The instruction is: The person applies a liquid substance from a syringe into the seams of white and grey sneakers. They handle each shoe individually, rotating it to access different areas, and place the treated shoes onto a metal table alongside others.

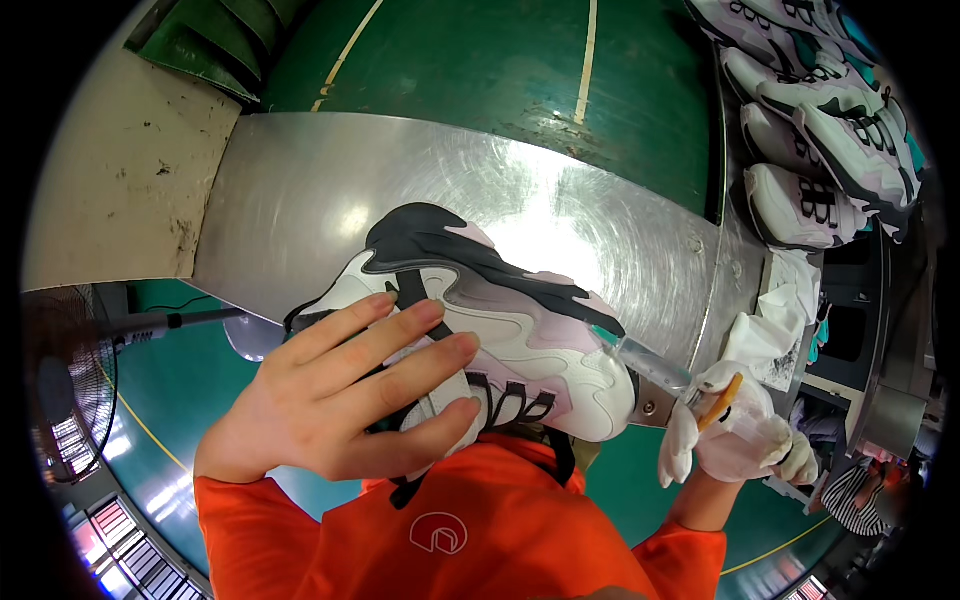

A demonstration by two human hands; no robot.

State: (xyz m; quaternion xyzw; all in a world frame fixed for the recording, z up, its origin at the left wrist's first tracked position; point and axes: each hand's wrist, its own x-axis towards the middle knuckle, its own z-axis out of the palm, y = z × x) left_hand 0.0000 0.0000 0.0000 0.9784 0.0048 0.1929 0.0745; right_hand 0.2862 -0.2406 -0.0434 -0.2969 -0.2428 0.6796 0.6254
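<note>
A white, pale lilac and black sneaker lies tilted on its side at the steel bench's near edge, dark sole toward the far side, toe to the right. My bare left hand grips the upper around the laces and collar, its fingers spread across the side. My right hand wears a white glove and is closed on a clear syringe-like tube. The tube's tip meets the toe end where sole and upper join. An orange stick-like piece shows at the gloved fingers; whether it belongs to the tube I cannot tell.
The steel bench borders a green conveyor belt with pale lines. Several similar sneakers are piled at the far right, above a crumpled white cloth. A fan stands at left, beside a cream panel. Another person is at lower right.
</note>
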